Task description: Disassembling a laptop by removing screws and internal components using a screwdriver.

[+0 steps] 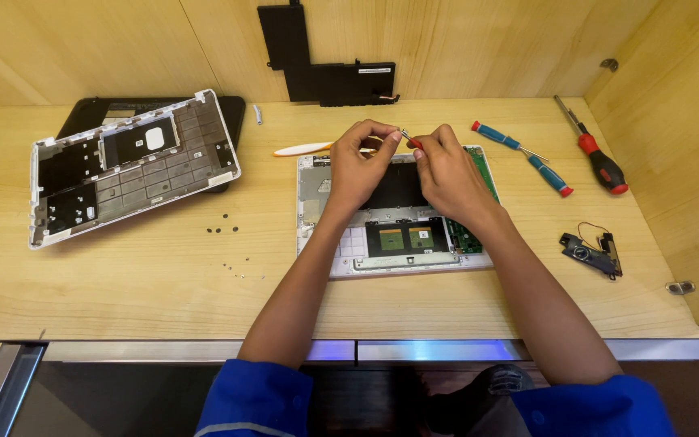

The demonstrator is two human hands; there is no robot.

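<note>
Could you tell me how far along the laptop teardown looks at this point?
Done: the keyboard cover lies aside, the battery leans on the wall, the speakers are out, loose screws lie about. In hand: the left hand and right hand work a small screwdriver. Left: the green board sits in the base.

Both hands [402, 158] pinch a small screwdriver [408, 139] (red-handled) above opened laptop [398, 243].

From my remote seat I looked down on a pale wooden bench [123, 299] set in a boxed alcove. The back wall [479, 40] and the right side wall [673, 146] were the same light wood panelling, the side one carrying two small metal fittings. A silver metal strip [204, 350] ran along the bench's front edge, glowing bluish at its middle. The floor below was dark.
</note>
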